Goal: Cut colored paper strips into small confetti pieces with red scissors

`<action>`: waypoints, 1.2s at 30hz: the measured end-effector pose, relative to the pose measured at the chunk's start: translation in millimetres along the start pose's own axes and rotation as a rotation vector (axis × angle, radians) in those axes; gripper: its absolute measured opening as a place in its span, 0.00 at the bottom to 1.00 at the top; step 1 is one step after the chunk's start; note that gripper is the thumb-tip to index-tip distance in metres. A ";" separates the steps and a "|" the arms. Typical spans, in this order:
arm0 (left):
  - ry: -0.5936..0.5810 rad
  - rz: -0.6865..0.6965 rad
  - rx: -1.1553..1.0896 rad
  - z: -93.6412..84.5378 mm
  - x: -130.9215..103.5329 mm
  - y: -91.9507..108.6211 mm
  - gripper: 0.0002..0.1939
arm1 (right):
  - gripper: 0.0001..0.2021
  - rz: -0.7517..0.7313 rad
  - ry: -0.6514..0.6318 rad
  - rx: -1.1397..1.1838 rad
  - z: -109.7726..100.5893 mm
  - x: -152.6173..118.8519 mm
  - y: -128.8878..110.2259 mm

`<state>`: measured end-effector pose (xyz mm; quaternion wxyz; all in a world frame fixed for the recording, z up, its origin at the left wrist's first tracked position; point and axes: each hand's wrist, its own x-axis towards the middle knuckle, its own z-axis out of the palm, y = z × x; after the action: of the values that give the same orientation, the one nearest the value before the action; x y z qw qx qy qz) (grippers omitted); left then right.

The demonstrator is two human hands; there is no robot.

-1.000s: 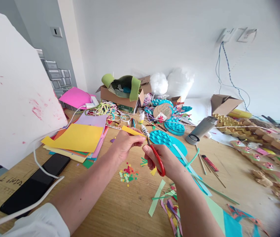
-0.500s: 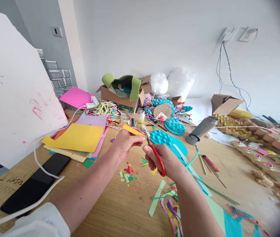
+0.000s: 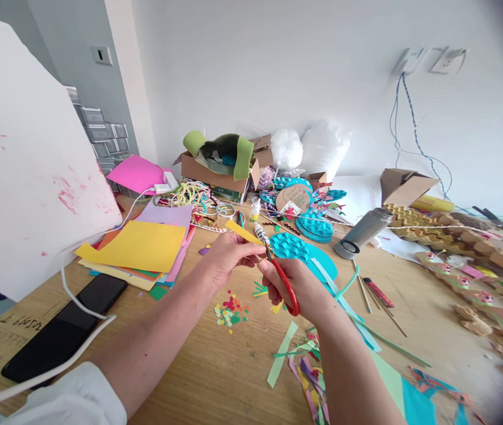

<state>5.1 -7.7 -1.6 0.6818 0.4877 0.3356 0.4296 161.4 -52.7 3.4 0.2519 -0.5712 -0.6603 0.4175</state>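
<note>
A yellow paper strip (image 3: pixel 241 231) is pinched between the thumb and fingers of my left hand (image 3: pixel 234 252). My right hand (image 3: pixel 293 284) grips red-handled scissors (image 3: pixel 287 288), whose blades point up and left to the strip's right end. Whether the blades are apart there is too small to tell. On the table below my hands lies a small heap of coloured paper dots (image 3: pixel 232 310). Short green paper strips (image 3: pixel 260 289) lie between the heap and the scissors. Just beyond the blades is a white glue bottle (image 3: pixel 261 234).
A stack of coloured paper (image 3: pixel 139 245) and a phone (image 3: pixel 63 330) with a white cable lie left. Turquoise discs (image 3: pixel 289 251), a steel flask (image 3: pixel 363 233) and a red cutter (image 3: pixel 379 293) are on the right. Paper scraps (image 3: pixel 309 378) lie near my right forearm. Behind stands a cardboard box (image 3: pixel 207 170).
Both hands have shifted slightly to the right, with the yellow strip and the scissors. The things on the table lie as before.
</note>
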 end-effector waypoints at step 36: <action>0.051 0.009 0.009 -0.7 0.0 2.3 0.09 | 0.25 0.005 -0.011 0.016 1.0 0.7 -0.4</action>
<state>4.0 -7.2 0.4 0.6689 0.4811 0.3529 0.4434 160.2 -52.3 3.2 0.2518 -0.5683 -0.6569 0.4267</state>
